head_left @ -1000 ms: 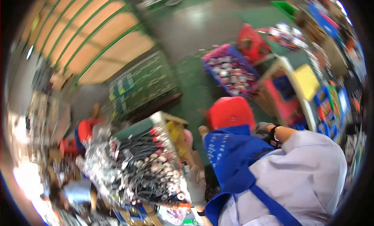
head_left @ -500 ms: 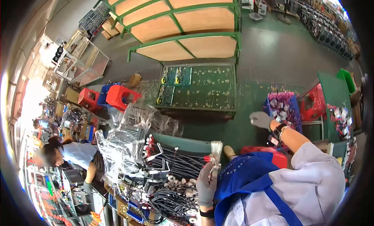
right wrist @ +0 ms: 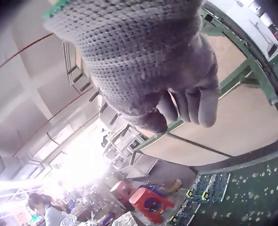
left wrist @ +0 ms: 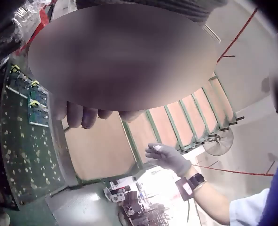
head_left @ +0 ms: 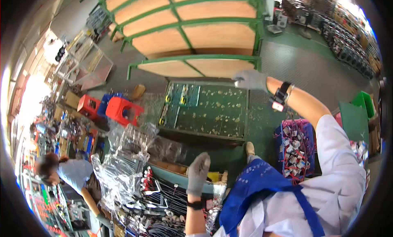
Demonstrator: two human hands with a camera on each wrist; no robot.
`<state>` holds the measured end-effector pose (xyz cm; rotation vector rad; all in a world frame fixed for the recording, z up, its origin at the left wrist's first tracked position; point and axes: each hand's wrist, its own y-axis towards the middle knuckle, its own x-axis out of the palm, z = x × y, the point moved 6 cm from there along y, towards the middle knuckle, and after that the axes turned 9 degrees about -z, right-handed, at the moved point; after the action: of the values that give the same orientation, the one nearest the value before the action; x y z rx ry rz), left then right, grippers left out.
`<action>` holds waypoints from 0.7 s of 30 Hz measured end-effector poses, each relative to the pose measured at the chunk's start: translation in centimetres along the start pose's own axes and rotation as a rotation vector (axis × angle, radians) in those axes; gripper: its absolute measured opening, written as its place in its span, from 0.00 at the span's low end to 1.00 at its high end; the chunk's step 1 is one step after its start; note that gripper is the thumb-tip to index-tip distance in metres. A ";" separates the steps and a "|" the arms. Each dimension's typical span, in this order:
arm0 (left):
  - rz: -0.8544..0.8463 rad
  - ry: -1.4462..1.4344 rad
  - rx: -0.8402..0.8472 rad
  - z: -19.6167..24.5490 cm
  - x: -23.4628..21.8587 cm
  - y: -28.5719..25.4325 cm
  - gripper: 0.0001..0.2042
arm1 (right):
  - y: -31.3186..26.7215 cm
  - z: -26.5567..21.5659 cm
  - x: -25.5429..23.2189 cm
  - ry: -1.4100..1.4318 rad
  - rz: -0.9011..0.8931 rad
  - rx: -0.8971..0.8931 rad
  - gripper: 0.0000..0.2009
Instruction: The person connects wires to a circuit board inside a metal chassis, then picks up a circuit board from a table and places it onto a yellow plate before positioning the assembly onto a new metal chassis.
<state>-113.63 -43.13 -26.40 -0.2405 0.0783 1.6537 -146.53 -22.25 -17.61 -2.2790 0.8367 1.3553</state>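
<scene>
Grey work gloves cover both hands. My right hand (head_left: 251,79) reaches forward with its fingers bent loosely over nothing, overlapping the green-framed rack (head_left: 217,67) in the head view. In the right wrist view, its gloved fingers (right wrist: 207,106) hang downward with no object among them. My left hand (head_left: 198,173) is raised above the near edge of the cable-laden table, loosely bent and holding nothing. A blurred patch covers most of it in the left wrist view, leaving fingertips (left wrist: 75,115) in sight. Green circuit boards (head_left: 189,96) lie on the rack's speckled green base (head_left: 221,114).
Black cables (head_left: 176,198) and plastic-wrapped parts (head_left: 118,175) crowd the table at lower left. A blue crate (head_left: 280,149) of small connectors stands right of me. Red stools (head_left: 120,108) sit at left, and another person (head_left: 75,173) bends over a bench.
The view has swung toward the rack. My right hand has risen from my side and stretched forward to it. My left hand has lifted off the table edge and moved forward.
</scene>
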 end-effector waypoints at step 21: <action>0.546 -0.738 -0.649 -21.9 -10.4 17.0 0.24 | 15.1 7.4 7.5 0.463 0.009 0.250 0.22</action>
<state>-127.24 -59.20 -47.15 -0.0791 -1.0416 2.1756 -158.54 -31.81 -27.81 -2.4134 1.0869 0.6777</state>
